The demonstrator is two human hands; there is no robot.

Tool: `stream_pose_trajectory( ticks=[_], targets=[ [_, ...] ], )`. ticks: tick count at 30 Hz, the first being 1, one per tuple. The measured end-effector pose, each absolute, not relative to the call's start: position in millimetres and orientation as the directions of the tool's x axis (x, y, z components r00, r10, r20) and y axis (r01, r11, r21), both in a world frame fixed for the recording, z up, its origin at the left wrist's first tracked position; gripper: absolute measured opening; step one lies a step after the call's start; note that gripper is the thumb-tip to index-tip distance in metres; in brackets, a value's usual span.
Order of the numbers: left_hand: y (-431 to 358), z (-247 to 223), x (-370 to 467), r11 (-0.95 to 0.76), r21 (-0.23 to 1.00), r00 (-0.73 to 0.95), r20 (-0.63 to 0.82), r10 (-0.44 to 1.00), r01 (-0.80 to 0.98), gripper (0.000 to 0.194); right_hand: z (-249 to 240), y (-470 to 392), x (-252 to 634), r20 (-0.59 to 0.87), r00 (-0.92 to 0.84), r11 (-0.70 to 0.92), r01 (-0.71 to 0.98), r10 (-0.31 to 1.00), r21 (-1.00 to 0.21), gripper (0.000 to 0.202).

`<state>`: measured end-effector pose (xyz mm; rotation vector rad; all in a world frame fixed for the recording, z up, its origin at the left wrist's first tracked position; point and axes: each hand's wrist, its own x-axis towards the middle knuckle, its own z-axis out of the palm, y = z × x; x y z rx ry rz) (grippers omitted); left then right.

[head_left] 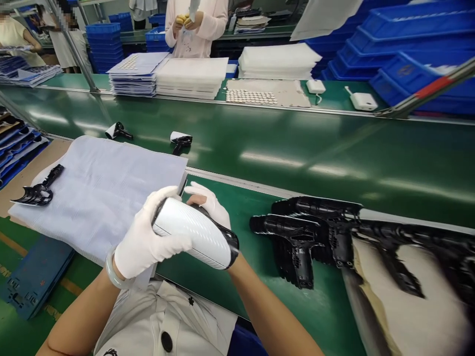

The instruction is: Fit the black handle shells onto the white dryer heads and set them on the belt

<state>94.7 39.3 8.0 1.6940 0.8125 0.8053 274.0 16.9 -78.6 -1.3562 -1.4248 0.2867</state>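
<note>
My left hand (148, 242), in a white glove, is wrapped round one end of a white and black casing (196, 235), its thumb lying along the white face. Behind the casing, my right hand (210, 202) grips the black side; its glove leaves a fingertip bare, and part of the hand is hidden by the casing. To the right, several black gun-shaped shells (302, 237) lie stacked on the green table. At the far left a single black shell (42, 188) rests on a white foam sheet (111, 183).
Beyond the table edge runs a green conveyor (260, 148) carrying two small white and black dryer-like pieces (181, 141). Behind it stand white sheet stacks (191, 76), blue crates (419, 29) and a person (196, 29). A slanted metal pole (438, 89) is at right.
</note>
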Motion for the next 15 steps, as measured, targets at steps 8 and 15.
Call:
stream_pose_trajectory(
  ticks=[8,15],
  targets=[
    [45,10,92,-0.207,0.957,0.521,0.074,0.85,0.203,0.093,-50,25,280,0.616,0.224,0.182,0.831,0.755,-0.525,0.019],
    [39,9,95,-0.229,0.944,0.464,0.097,0.88,0.238,0.103,-30,23,284,0.767,0.248,0.065,0.934,0.592,-0.352,0.015]
  ],
)
